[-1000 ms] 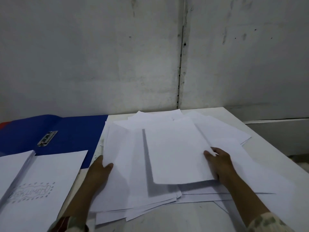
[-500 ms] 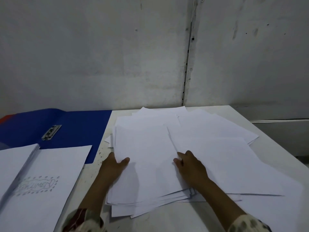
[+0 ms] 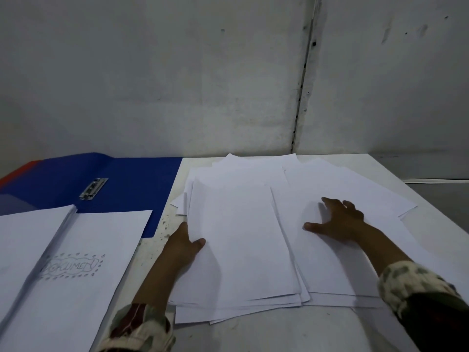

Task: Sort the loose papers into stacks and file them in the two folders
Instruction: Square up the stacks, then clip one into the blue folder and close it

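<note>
A loose stack of white papers (image 3: 238, 240) lies in the middle of the white table (image 3: 274, 334). My left hand (image 3: 185, 246) holds the stack's left edge, thumb on top and fingers hidden beneath. More white sheets (image 3: 337, 273) are spread out to the right, and my right hand (image 3: 340, 219) rests flat on them with fingers splayed. An open blue folder (image 3: 132, 184) with a metal clip (image 3: 93, 188) lies at the left. In front of it sits a white folder (image 3: 76, 265) with a drawn "DOKUMEN" label.
A grey wall (image 3: 177, 72) rises right behind the table's far edge. The table's right edge (image 3: 436, 219) runs diagonally toward me. A red corner (image 3: 17, 171) sticks out under the blue folder at far left.
A sheet that was raised over the pile now lies flat on the left stack. My right hand has moved from the stack's edge out to the right, onto the spread sheets.
</note>
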{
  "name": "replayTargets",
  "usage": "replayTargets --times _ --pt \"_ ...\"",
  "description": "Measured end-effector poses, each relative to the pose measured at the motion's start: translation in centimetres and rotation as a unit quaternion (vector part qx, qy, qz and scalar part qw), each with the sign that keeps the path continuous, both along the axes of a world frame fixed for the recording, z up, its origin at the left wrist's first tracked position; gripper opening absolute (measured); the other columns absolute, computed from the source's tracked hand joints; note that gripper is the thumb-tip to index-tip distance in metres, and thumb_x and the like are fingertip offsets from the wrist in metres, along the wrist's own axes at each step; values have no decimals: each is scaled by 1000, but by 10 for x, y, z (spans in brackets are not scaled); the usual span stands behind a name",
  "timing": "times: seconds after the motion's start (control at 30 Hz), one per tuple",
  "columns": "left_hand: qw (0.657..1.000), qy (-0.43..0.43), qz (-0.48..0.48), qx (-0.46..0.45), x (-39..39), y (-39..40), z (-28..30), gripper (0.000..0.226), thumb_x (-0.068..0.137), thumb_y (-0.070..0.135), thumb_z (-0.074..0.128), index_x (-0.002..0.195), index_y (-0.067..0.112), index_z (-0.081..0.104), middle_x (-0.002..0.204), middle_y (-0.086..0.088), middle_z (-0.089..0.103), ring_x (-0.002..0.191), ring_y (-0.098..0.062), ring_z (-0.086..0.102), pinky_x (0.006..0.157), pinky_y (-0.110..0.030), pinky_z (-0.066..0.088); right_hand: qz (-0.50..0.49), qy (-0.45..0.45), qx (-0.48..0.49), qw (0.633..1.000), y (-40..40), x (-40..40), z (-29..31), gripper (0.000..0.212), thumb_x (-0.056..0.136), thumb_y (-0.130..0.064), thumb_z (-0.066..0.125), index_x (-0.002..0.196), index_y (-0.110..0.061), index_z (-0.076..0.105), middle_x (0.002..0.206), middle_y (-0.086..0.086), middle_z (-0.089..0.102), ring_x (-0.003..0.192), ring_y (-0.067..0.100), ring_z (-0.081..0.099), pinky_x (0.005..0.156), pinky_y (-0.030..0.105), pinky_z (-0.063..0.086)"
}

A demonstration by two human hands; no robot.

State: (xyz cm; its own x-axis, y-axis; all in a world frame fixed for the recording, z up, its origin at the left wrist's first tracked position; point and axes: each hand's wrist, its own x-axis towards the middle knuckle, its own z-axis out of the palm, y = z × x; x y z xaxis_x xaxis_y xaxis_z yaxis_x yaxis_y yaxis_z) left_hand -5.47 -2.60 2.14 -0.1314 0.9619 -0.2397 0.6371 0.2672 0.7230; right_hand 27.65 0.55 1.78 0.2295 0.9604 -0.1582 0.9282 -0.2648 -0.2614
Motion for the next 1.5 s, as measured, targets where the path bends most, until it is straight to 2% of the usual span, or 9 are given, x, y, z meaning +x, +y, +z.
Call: replayTargets --times 0.23,0.47,0.73,0.87,0.97,1.17,1.23,1.33,1.5 --pt "999 43 -13 -9 3 3 -2 60 94 23 50 143 5 21 149 -10 31 138 -28 30 112 -35 25 18 -57 -25 998 12 15 14 89 56 -69 71 128 -25 43 131 0 43 126 23 36 100 37 32" --pt "998 59 -12 -22 3 6 -5 64 94 26 49 146 7 15 152 -10 26 140 -28 26 113 -36 23 24 -22 -27 999 12 19 17 101 52 -67 76 133 -21 37 135 0 42 126 23 39 102 38 33" --pt "998 67 -15 -18 4 5 -4 64 95 25 48 146 8 14 152 -10 25 140 -28 26 113 -37 22 42 -53 -50 996 15 21 20 76 60 -67 71 116 -22 46 115 -1 49 119 21 42 95 34 30" --pt "997 72 -18 -25 6 4 0 64 95 26 47 146 8 14 152 -10 25 140 -29 26 113 -36 23 44 -35 -20 998 10 31 20 33 77 -51 66 81 -24 48 92 -4 47 94 18 48 79 30 28" --pt "997 69 -16 -21 7 2 1 63 95 25 47 146 8 14 152 -10 25 140 -29 26 113 -36 23 31 61 53 996 3 44 16 32 82 -31 67 63 -21 42 74 -1 49 78 22 47 62 30 31" --pt "999 38 -1 4 5 -3 5 54 94 19 49 141 4 27 146 -13 36 135 -31 33 110 -36 27 -113 116 180 970 -15 66 8 12 89 -20 57 84 -10 60 91 11 57 87 30 50 71 29 33" --pt "1000 21 7 10 1 -3 4 51 94 17 49 140 4 31 144 -14 40 132 -32 37 109 -37 29 -178 183 223 941 -24 73 7 15 89 -14 55 84 -2 62 89 16 58 91 34 55 71 30 34" --pt "1000 14 19 14 -9 -4 2 51 94 15 48 141 7 31 142 -14 42 130 -33 39 109 -40 30 -260 265 246 895 -31 77 4 26 88 -10 52 79 14 58 77 25 57 76 33 52 67 37 38" --pt "1000 19 8 20 -3 -4 8 52 94 13 49 141 6 30 143 -14 41 131 -32 39 109 -39 30 -284 324 260 864 -39 52 9 31 90 -7 52 101 22 56 103 40 58 86 43 59 84 48 48"
